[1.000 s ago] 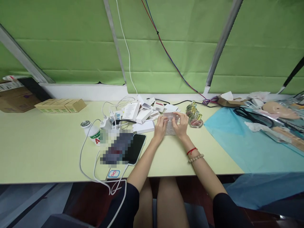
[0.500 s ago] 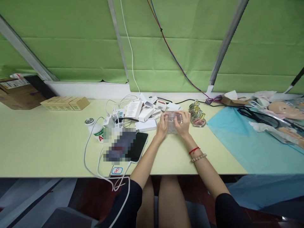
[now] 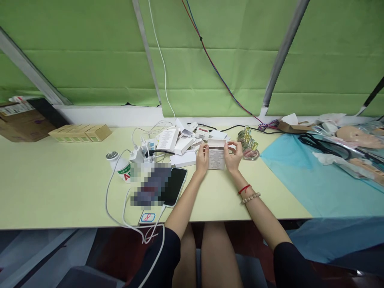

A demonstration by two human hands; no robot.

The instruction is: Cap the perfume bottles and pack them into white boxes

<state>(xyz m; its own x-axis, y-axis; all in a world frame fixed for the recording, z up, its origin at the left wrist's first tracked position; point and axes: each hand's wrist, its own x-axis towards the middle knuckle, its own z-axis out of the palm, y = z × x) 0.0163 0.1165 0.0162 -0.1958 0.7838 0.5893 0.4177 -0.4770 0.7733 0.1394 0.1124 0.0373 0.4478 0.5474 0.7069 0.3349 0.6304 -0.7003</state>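
Note:
Between my two hands is a small printed carton (image 3: 216,158), its lines of text facing me and its top flap raised. My left hand (image 3: 202,158) pinches the carton's left edge, fingers closed. On the right edge, my right hand (image 3: 233,156) has thumb and fingers closed at the upper corner. Just beyond lies a heap of white cartons (image 3: 184,146), some with printing on them. To the right of my right hand stands a group of small yellow-capped glass bottles (image 3: 247,140), with a round, pinkish item beside them.
At left are a white bottle (image 3: 118,164), a phone (image 3: 174,187) with cables, a power adapter, a row of tan boxes (image 3: 80,133) and a cardboard box (image 3: 25,124). A blue sheet (image 3: 300,172) with a mannequin head (image 3: 357,136) covers the right side.
The blurred carton has become clear, and its top flap now stands raised. My hands have moved slightly apart to its sides. The view has shifted a little.

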